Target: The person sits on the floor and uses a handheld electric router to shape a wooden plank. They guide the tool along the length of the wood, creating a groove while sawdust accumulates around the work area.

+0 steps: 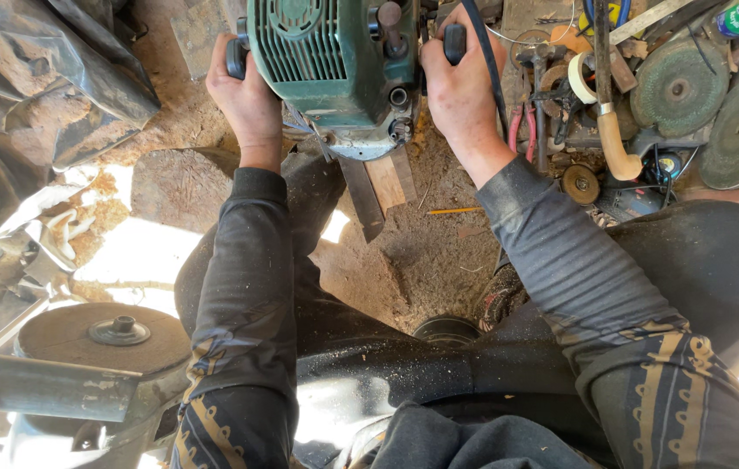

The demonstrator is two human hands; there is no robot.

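green ribbed plastic-bodied power router [335, 61] at top centre, base down on a narrow pale wooden strip [385, 181] that pokes out below it toward the body, next to a darker flat metal strip [361, 198]. both sit over sawdust-covered ground [430, 252].

left hand [248, 100] wrapped shut around the dark left side handle [237, 57], fingers curled over it. right hand [461, 87] closed on the dark right handle [455, 42], thumb side up. black power cord [484, 52] runs over the back of the right hand and down past the wrist.

judgement for the cut: keep both grips firm and even, base flat on the wood, no tilt. strip is thin and looks only partly supported, so likely to shift or chatter; steady downward pressure and slow feed advisable. cutter itself hidden under the base, depth cannot be told. cord lies close to the work zone; better kept behind the wrist and off the strip.

knees in dark sawdust-dusted trousers [369, 365] flank the work, close to the strip's free end; keep clear of the feed line.

outward: red-handled pliers [519, 130], roll of pale tape [580, 76], round grey abrasive discs [678, 87] and a tan curved handle [617, 148] crowd the right. another worn round disc [100, 334] at lower left, crumpled grey plastic sheet [48, 78] upper left.
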